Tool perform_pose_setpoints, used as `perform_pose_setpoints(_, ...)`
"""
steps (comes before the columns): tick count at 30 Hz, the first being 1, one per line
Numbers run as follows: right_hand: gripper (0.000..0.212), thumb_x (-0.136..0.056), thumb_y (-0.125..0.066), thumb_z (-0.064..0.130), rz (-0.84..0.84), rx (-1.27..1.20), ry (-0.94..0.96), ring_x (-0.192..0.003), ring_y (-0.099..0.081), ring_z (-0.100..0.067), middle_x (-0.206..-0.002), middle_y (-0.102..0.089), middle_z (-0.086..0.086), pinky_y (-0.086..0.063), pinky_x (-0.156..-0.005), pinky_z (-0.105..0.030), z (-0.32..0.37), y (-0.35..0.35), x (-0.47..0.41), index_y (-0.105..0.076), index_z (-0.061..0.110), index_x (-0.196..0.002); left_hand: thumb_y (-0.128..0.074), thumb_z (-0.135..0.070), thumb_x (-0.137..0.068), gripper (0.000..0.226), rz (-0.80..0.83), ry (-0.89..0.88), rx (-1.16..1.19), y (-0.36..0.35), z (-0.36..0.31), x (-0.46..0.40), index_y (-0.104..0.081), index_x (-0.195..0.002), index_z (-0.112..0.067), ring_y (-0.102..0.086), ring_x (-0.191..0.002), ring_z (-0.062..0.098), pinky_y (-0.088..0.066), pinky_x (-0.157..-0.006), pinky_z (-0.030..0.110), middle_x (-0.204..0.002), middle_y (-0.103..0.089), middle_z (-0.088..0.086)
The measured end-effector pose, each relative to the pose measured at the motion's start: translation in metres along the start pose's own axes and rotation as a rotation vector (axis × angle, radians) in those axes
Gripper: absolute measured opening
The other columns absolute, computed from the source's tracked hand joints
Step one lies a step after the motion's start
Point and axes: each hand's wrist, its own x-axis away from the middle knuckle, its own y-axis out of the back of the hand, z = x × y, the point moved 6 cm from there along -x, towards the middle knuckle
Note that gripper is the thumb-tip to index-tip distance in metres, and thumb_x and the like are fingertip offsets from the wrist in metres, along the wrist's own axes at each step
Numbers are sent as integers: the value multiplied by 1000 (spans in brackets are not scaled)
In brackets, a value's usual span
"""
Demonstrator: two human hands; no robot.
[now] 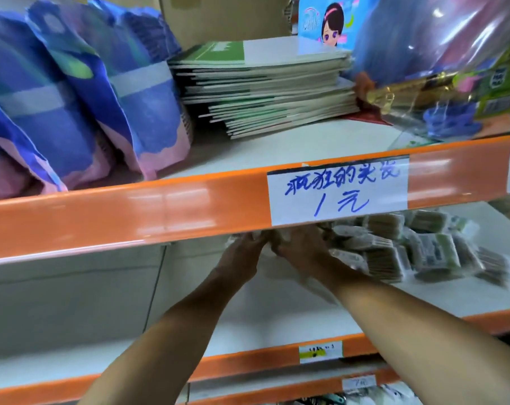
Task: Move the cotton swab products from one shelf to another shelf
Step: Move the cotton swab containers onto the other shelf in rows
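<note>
Several clear packs of cotton swabs (423, 247) lie heaped on the white middle shelf (277, 311), toward its right side. Both my arms reach in under the orange shelf rail (131, 217). My left hand (242, 252) and my right hand (300, 247) meet at the left end of the heap, fingers curled around blurred swab packs (265, 238). The fingertips are hidden behind the rail, and the picture is motion-blurred there.
The upper shelf carries blue-and-pink packages (72, 97), a stack of thin notebooks (262, 89) and plastic-wrapped goods (452, 68). A handwritten price label (338, 188) sticks to the rail. Lower orange rails (277, 361) with small tags sit below.
</note>
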Motion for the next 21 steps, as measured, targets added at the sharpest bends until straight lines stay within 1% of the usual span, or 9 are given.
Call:
perform_pose_setpoints(2, 72, -72, -78, 42, -8, -4, 17, -126, -49, -29, -136, -51, -7, -46, -101, -47, -1, 2, 1, -44, 25, -133, -57, 6, -72, 72, -15, 52, -100, -1, 5, -6, -51, -133, -31, -57, -108, 37, -55, -67, 43, -121, -56, 12)
perform_pose_setpoints(5, 55, -70, -76, 46, -14, -58, 11, -112, -57, -24, -123, -55, -2, -53, -90, -43, -12, -6, -8, -47, 32, -115, -78, -3, -62, 69, -69, 55, -270, 0, -1, -14, -63, -125, -26, -65, -83, 37, -50, -48, 37, -99, -64, 11)
perform_pose_setpoints(8, 36, -77, -71, 43, -32, -72, 27, -97, -61, -19, -113, -57, 1, -56, -80, -42, -17, -6, -10, -47, 35, -103, -80, -11, -67, 51, -197, 16, -358, 9, -6, -20, -71, -115, -24, -65, -75, 32, -49, -51, 33, -88, -66, 9)
perform_pose_setpoints(10, 32, -78, -71, 32, -33, -28, 61, -99, -61, -20, -112, -57, 2, -56, -80, -43, -25, -9, -13, -47, 36, -100, -84, -16, -59, 49, -202, -22, -450, 8, -4, -26, -75, -106, -25, -66, -70, 29, -50, -52, 31, -81, -68, 6)
perform_pose_setpoints(12, 35, -79, -68, 31, -22, -28, 68, -105, -61, -20, -116, -57, 3, -55, -85, -43, -21, -3, -13, -48, 35, -108, -90, -29, -51, 53, -193, -41, -505, 9, 1, -26, -75, -102, -27, -67, -70, 26, -52, -53, 31, -80, -70, 4)
perform_pose_setpoints(14, 42, -80, -62, 36, 38, -61, 32, -111, -60, -23, -119, -57, 3, -51, -91, -40, -23, -1, -14, -50, 24, -118, -88, -51, -49, 53, -230, -87, -496, 14, 3, -21, -75, -94, -28, -67, -65, 21, -50, -52, 27, -74, -70, 1)
perform_pose_setpoints(16, 62, -65, -58, 47, 69, -85, 6, -111, -58, -24, -113, -54, 3, -48, -91, -34, -26, 2, -15, -50, 18, -119, -81, -67, -48, 53, -290, -112, -485, 23, 0, -15, -76, -86, -30, -64, -56, 15, -46, -49, 21, -66, -68, -4)
perform_pose_setpoints(18, 76, -54, -63, 46, 52, -153, -8, -111, -54, -20, -116, -52, 3, -48, -93, -33, -32, 8, -16, -48, 18, -123, -75, -71, -56, 53, -348, -104, -400, 29, -1, -9, -76, -91, -30, -64, -53, 13, -43, -48, 18, -70, -71, -4)
perform_pose_setpoints(21, 74, -57, -72, 36, 78, -194, 0, -112, -51, -19, -121, -50, 1, -48, -95, -36, -35, 12, -16, -47, 22, -125, -74, -65, -68, 48, -360, -106, -185, 35, 2, -4, -73, -95, -26, -63, -52, 13, -38, -47, 16, -76, -72, -2)
